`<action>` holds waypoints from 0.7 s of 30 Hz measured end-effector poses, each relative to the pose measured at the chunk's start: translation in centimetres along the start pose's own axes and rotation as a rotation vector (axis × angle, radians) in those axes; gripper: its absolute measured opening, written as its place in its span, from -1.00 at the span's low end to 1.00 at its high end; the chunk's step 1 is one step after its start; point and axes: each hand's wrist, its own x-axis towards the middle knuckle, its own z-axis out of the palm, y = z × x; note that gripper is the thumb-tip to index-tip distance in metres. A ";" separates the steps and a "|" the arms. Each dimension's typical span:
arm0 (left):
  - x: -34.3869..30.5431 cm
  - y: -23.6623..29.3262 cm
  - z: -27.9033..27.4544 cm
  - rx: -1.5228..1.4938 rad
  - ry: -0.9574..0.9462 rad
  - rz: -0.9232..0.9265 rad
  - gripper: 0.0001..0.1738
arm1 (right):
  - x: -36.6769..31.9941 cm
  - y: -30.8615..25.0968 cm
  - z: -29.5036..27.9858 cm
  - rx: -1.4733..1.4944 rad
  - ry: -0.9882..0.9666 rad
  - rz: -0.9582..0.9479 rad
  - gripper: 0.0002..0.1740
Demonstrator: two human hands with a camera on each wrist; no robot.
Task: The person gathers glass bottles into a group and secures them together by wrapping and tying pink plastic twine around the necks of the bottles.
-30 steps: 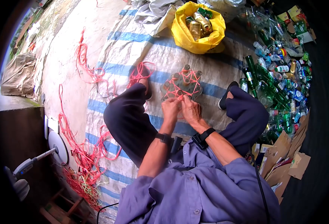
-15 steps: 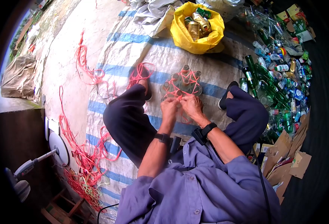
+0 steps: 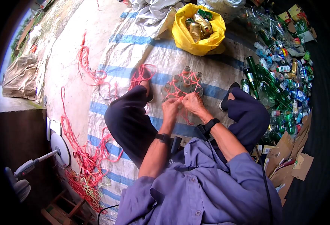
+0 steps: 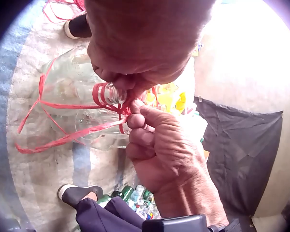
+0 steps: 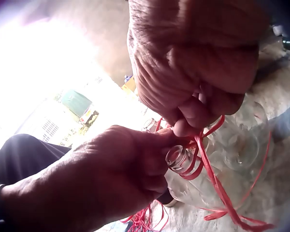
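Observation:
A cluster of clear glass bottles stands upright on the striped sheet between the person's feet. Pink-red plastic string zigzags between the necks and winds around the nearest bottle neck. Beside that neck the left hand pinches the string between thumb and fingers. Close against it, the right hand pinches the string too, its fingers curled. In the left wrist view, strands run from the fingertips across the bottles. The exact twist between the fingertips is hidden by the fingers.
Ahead stands a yellow bag of drink cans. Bottles and cans pile up on the right, with flattened cardboard nearer. Loose pink string lies tangled at the left, close to a white round fan-like thing.
The right hand has turned, its wrist and forearm shifting outward and forward. A string end now shows hanging below the hands. The left hand stays nearly in place; the bottles have not visibly moved.

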 end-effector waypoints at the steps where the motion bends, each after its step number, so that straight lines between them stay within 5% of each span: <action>1: -0.1 0.3 0.0 0.001 0.000 0.000 -0.84 | 0.0 -0.2 -0.1 0.073 -0.037 0.012 -0.75; 21: -0.5 0.8 0.2 0.108 0.014 0.111 -0.85 | -1.4 -3.7 -0.9 -0.209 0.079 -0.041 -0.80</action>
